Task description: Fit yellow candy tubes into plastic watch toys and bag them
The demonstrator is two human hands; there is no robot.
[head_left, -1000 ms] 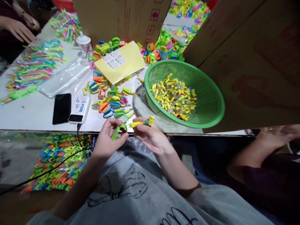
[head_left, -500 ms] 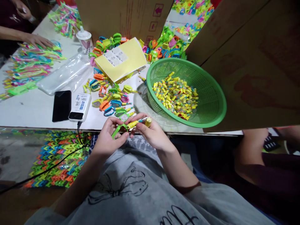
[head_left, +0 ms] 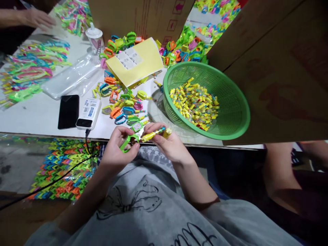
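My left hand [head_left: 118, 150] is closed on a green toy watch [head_left: 125, 143] with an open loop strap. Between the fingers of my right hand [head_left: 170, 147] is a small yellow tube [head_left: 149, 136] with a clear, blue-tipped end, pointing towards the watch. A second yellow tube [head_left: 167, 133] sticks up out of the same hand. Both hands are close together at the table's front edge. Just beyond them lie several toy watches [head_left: 128, 110] in green, orange, blue and pink, some with yellow tubes attached.
To the right stands a green basket [head_left: 241, 112] with many yellow tubes. A yellow card [head_left: 146, 65], phone [head_left: 68, 112], power bank [head_left: 88, 114], plastic bag [head_left: 69, 80] and lidded cup [head_left: 95, 37] lie leftward. Cardboard boxes [head_left: 276, 68] border the table. A co-worker's hand [head_left: 38, 17] shows upper left.
The yellow tube in my right hand and the green watch have come slightly apart. The co-worker's hand has moved up and away from the colourful pile at left. The view has shifted slightly.
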